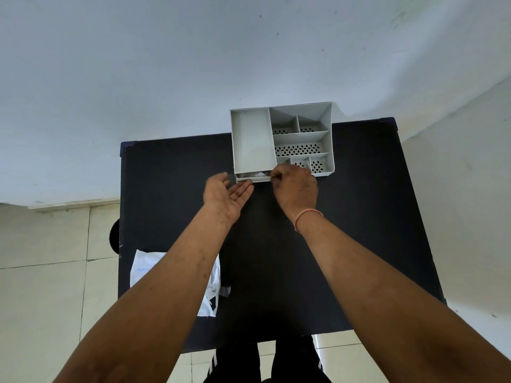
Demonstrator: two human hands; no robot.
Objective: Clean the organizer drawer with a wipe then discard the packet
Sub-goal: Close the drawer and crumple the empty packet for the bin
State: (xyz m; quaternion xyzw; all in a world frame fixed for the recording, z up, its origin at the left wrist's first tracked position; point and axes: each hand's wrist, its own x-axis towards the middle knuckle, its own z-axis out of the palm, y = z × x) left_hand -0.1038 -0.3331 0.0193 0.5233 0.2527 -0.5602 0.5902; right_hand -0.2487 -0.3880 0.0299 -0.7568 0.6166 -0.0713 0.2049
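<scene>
A grey desk organizer [253,139] with several compartments stands at the far side of the black table [359,217]. Its small drawer [253,176] at the bottom front is pulled out a little, with something white and dark inside. My right hand [296,186] pinches the drawer's front edge at its right end. My left hand [228,196] is open, palm up, with its fingertips at the drawer's left front corner. A white packet or bag [213,288] lies on the near left of the table, partly hidden under my left forearm.
The table stands against a white wall [166,64]. Tiled floor [41,299] shows on the left and right. A dark round object [114,234] sits by the table's left edge. My legs in dark trousers [265,360] are below the near edge.
</scene>
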